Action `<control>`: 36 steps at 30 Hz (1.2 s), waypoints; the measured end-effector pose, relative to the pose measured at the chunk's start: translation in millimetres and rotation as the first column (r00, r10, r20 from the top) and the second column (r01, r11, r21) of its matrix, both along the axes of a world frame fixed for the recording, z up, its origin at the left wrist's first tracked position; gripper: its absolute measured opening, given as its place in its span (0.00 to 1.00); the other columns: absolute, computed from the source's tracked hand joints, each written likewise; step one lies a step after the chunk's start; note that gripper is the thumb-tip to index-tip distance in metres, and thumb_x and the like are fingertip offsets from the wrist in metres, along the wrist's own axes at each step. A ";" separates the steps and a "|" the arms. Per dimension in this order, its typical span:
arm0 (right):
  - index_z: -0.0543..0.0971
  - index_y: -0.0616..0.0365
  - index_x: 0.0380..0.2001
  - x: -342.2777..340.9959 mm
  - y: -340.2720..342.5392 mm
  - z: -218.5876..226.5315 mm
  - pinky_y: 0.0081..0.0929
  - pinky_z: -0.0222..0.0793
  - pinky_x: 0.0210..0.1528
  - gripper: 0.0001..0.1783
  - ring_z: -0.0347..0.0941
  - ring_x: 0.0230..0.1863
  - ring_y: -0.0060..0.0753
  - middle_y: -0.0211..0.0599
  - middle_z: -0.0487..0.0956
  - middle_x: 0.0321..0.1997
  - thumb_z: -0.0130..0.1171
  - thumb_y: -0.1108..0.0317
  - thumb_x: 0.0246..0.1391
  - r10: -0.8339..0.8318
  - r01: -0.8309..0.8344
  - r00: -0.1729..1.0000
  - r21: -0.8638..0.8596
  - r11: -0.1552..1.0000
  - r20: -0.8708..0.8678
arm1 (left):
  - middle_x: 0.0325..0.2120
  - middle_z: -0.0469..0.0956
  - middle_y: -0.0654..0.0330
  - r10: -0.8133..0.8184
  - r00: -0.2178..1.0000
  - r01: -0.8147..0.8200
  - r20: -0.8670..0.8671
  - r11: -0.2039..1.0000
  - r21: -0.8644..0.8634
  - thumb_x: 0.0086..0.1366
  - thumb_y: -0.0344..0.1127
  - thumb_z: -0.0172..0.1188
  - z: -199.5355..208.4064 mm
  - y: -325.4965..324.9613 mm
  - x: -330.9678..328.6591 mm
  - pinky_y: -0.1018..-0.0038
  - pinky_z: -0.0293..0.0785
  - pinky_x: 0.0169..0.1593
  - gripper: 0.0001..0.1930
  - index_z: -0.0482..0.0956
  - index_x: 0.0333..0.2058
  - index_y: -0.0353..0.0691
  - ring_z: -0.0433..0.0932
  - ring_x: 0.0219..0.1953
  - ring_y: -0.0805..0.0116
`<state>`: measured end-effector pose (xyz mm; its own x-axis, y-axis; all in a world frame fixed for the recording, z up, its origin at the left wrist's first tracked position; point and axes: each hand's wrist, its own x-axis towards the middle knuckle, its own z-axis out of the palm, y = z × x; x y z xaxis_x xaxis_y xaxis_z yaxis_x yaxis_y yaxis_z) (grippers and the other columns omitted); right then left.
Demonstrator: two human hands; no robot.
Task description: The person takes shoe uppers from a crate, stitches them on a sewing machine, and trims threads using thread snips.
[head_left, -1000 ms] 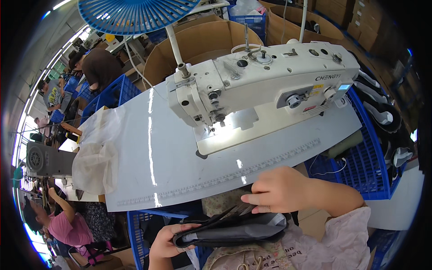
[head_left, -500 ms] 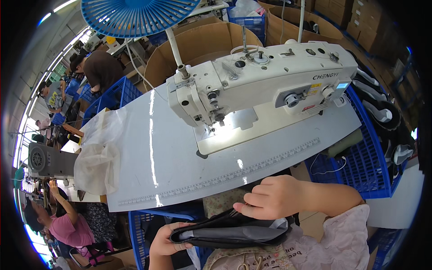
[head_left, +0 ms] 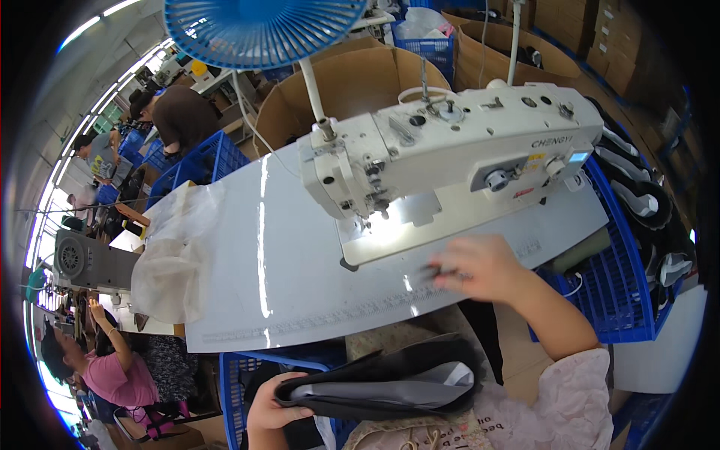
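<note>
My left hand (head_left: pixel 274 405) pinches one end of a black fabric piece (head_left: pixel 409 361), an open, pouch-like shape with a grey inner side. It lies across my lap, below the table's front edge. My right hand (head_left: pixel 484 266) is apart from the fabric, above the white tabletop (head_left: pixel 232 277) near the printed ruler strip. Its fingers are bent together round something small and dark, too smeared by motion to name. Just beyond it stands a white sewing machine (head_left: pixel 450 139), its lamp lit over the needle area.
Blue baskets (head_left: pixel 240 375) stand below the table's front edge and at its right, the right one (head_left: pixel 626 262) beside heaped dark pieces. A blue fan (head_left: pixel 262 30) overhangs the back left. Thin translucent sheeting (head_left: pixel 176 274) covers the left corner. Other people (head_left: pixel 116 375) work at the left.
My right hand has left the fabric and moved up and forward over the tabletop. The fabric now gapes wider in my left hand. The whole view has shifted slightly.
</note>
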<state>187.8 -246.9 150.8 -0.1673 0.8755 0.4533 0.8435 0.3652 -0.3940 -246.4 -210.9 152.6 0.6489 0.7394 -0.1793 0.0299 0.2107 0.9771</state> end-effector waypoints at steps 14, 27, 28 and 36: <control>0.81 0.54 0.39 54.4 14.2 -100.7 0.34 0.72 0.31 0.16 0.75 0.28 0.38 0.33 0.76 0.27 0.66 0.61 0.46 -0.454 0.455 0.888 -0.010 0.891 -0.079 | 0.57 0.71 0.52 0.670 0.611 -0.633 0.421 0.733 -0.249 0.68 0.44 0.55 41.1 247.1 -40.2 0.55 0.63 0.64 0.26 0.66 0.59 0.35 0.71 0.58 0.54; 0.81 0.53 0.39 55.6 16.1 -90.4 0.32 0.72 0.31 0.16 0.76 0.29 0.35 0.31 0.76 0.27 0.66 0.60 0.46 -0.457 0.447 0.883 -0.107 0.888 -0.107 | 0.54 0.70 0.54 0.645 0.564 -0.502 0.516 0.764 -0.406 0.68 0.41 0.56 -66.5 467.8 217.8 0.61 0.63 0.64 0.23 0.66 0.57 0.38 0.69 0.59 0.56; 0.80 0.53 0.39 54.8 16.5 -90.2 0.31 0.72 0.30 0.16 0.76 0.29 0.35 0.31 0.76 0.27 0.66 0.60 0.46 -0.449 0.437 0.885 -0.118 0.892 -0.121 | 0.56 0.69 0.54 0.660 0.585 -0.551 0.472 0.750 -0.366 0.68 0.40 0.56 -69.3 466.2 223.0 0.63 0.61 0.64 0.25 0.64 0.59 0.38 0.68 0.60 0.57; 0.81 0.56 0.39 56.9 22.0 -100.3 0.31 0.71 0.29 0.16 0.74 0.27 0.36 0.33 0.77 0.30 0.66 0.65 0.45 -0.513 0.517 0.856 0.106 0.850 -0.064 | 0.28 0.80 0.58 0.297 0.934 -0.224 -0.199 0.920 0.322 0.62 0.37 0.58 -63.6 338.5 211.3 0.76 0.76 0.37 0.14 0.79 0.39 0.32 0.79 0.31 0.70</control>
<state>244.7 -224.9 50.6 0.3092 0.7738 0.5529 0.9108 -0.0736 -0.4063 -35.1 127.6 89.0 0.3902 0.9190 -0.0565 0.2528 -0.0479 0.9663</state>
